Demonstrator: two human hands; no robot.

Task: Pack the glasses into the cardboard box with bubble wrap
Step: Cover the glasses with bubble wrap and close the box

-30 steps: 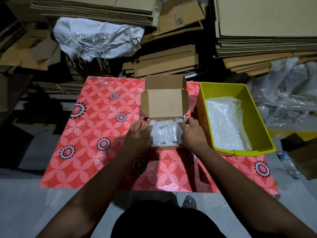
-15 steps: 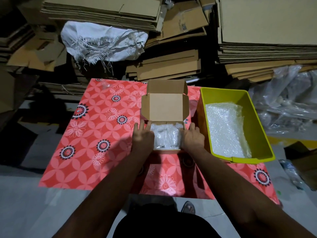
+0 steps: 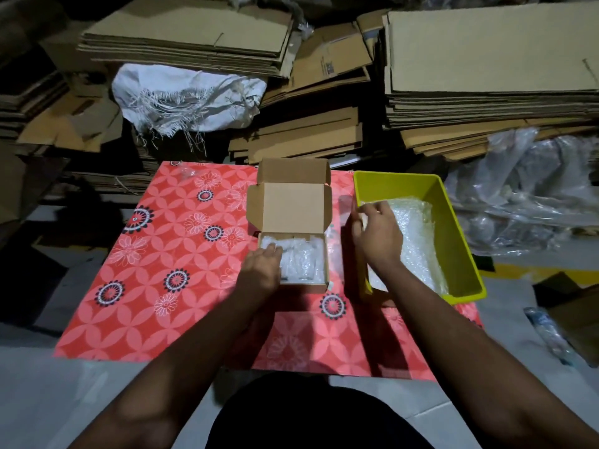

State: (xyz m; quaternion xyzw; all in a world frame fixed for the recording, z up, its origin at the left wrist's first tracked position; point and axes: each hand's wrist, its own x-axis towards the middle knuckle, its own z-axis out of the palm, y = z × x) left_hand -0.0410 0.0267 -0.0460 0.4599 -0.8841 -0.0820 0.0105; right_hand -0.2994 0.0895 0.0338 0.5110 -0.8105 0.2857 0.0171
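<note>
Stacks of flattened cardboard (image 3: 486, 59) and a white sack (image 3: 188, 95) fill the room from ten to two o'clock, behind a red flowered mat (image 3: 168, 254) spread on the pale floor. On the mat at twelve o'clock stands the cardboard box (image 3: 291, 228), lid up, with the wrapped glasses (image 3: 304, 260) inside, and just beside it at one o'clock a yellow bin (image 3: 453, 222) holding bubble wrap (image 3: 418, 241). The left hand (image 3: 261, 270) rests with relaxed fingers on the box's left edge and its wrapped contents, while the right hand (image 3: 377, 234) reaches over the bin's near rim, its fingers curled and pinching a corner of the bubble wrap.
</note>
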